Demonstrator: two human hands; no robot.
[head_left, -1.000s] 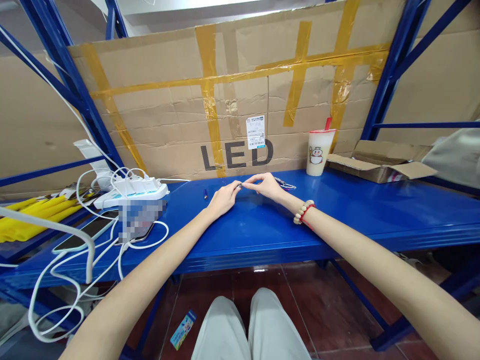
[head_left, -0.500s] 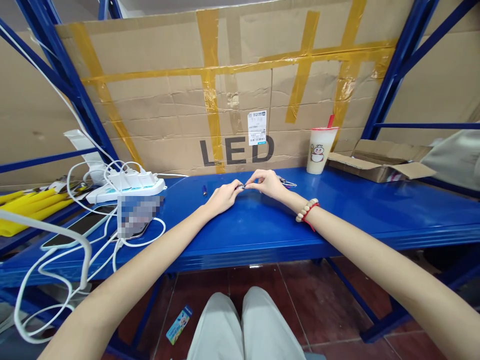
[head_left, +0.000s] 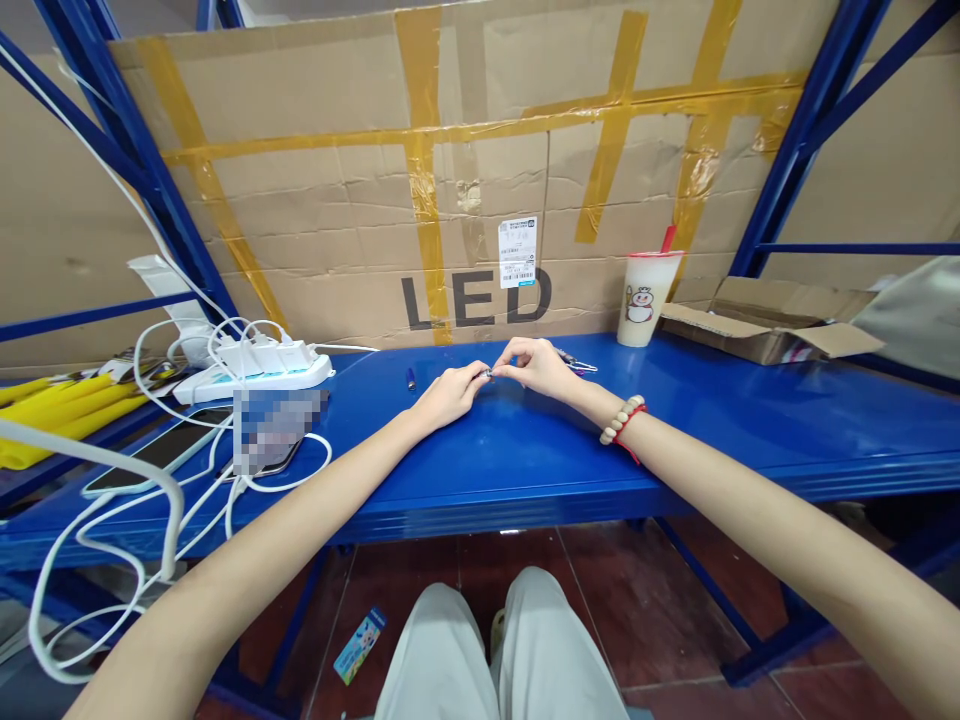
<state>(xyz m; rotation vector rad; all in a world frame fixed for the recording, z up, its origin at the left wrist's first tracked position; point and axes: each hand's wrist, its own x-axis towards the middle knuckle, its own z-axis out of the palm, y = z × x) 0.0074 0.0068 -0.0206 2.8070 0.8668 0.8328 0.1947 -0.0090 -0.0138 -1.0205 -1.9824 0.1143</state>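
Observation:
My left hand (head_left: pixel 452 395) is closed in a pinch, resting low over the blue tabletop. Facing it, my right hand (head_left: pixel 534 366) also pinches, its fingertips meeting those of the left. Between them a small dark, shiny piece (head_left: pixel 489 374) shows; it is mostly covered by the fingers, and I cannot make out its kind. A short blue cylinder (head_left: pixel 410 379), like a pen cap, lies left of my left hand. Behind my right wrist lie several thin, pen-like pieces (head_left: pixel 577 362), partly hidden by the hand.
On the left are a white power strip (head_left: pixel 255 375) with plugs, looping white cables and a phone (head_left: pixel 161 452). A lidded drink cup (head_left: pixel 645 298) with a red straw and an open cardboard box (head_left: pixel 757 325) stand back right. Taped cardboard (head_left: pixel 337 230) closes off the back.
Both hands keep their pinch at nearly the same spot, with only slight finger movement. The view has shifted slightly, and my knees are a little further apart.

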